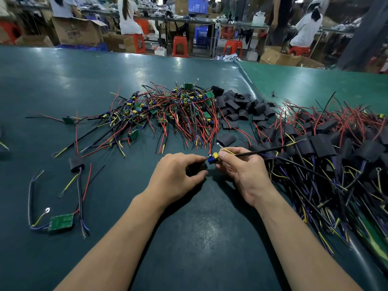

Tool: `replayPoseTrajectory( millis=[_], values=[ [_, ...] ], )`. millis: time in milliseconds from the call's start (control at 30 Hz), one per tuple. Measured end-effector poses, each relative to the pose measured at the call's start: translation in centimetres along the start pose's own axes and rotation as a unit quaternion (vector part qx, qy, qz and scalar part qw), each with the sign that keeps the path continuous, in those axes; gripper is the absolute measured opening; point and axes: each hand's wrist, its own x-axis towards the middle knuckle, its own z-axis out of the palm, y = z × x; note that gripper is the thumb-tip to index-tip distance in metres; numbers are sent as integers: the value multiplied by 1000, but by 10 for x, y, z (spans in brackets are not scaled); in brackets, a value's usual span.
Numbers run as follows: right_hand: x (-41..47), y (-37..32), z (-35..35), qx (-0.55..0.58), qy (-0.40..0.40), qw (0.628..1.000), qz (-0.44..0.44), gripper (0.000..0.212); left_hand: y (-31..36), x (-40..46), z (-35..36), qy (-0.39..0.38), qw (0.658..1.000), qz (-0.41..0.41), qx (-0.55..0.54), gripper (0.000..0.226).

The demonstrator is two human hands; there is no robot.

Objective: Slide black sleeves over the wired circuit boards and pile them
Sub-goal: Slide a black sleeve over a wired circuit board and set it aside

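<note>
We find the left hand (pixel 178 175) with its fingers curled around a black sleeve (pixel 196 169), thumb underneath, the sleeve mostly hidden in the grip. The right hand (pixel 243 171) pinches a wired circuit board (pixel 213 159) between thumb and forefinger, just at the sleeve's open end. The board shows blue and yellow components; its long axis runs roughly left to right, the component end pointing toward the sleeve. Its leads trail away to the right: a black-jacketed wire (pixel 270 150) rising slightly toward the far right, and a yellow lead ending in a ring terminal. Both hands sit low over the dark green table (pixel 63 80), near its middle.

Beyond the hands we note a tangled heap of bare boards (pixel 168 110) with red, black, yellow and purple wires. To its right lies a pile of loose sleeves (pixel 241 108). At the far right spreads the pile of sleeved boards (pixel 336 148). At the left lie one sleeved unit (pixel 76 163) and one bare green board (pixel 60 222), apart.
</note>
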Motion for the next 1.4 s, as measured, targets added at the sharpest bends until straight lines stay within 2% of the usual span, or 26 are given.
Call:
replayPoseTrajectory(
  millis=[167, 233, 467, 667, 767, 1100, 1200, 1400],
  values=[
    [1, 1, -1, -10, -9, 1000, -2, 11, 3, 1, 0, 48, 996, 24, -67, 41],
    [1, 1, -2, -5, -13, 1000, -2, 10, 2, 1, 1, 46, 995, 19, -92, 45],
    [2, -1, 0, 53, -1, 998, 18, 26, 0, 0, 3, 23, 984, 7, -178, 53],
    [0, -3, 0, 74, 0, 997, 34, 13, 0, 1, 5, 14, 978, 6, -210, 50],
    [0, -5, 0, 96, -9, 994, 56, 19, 0, 1, 5, 15, 973, 10, -232, 51],
    [-3, -9, -1, 111, -30, 989, 96, 20, 0, 1, 4, 1, 973, 16, -232, 49],
    [-3, -6, 2, 77, -26, 995, 64, 22, -1, 1, 5, 9, 974, 23, -225, 49],
    [-6, 0, 6, 8, -52, 999, 6, 13, 0, 1, 7, 26, 979, 52, -194, 42]
  ],
)
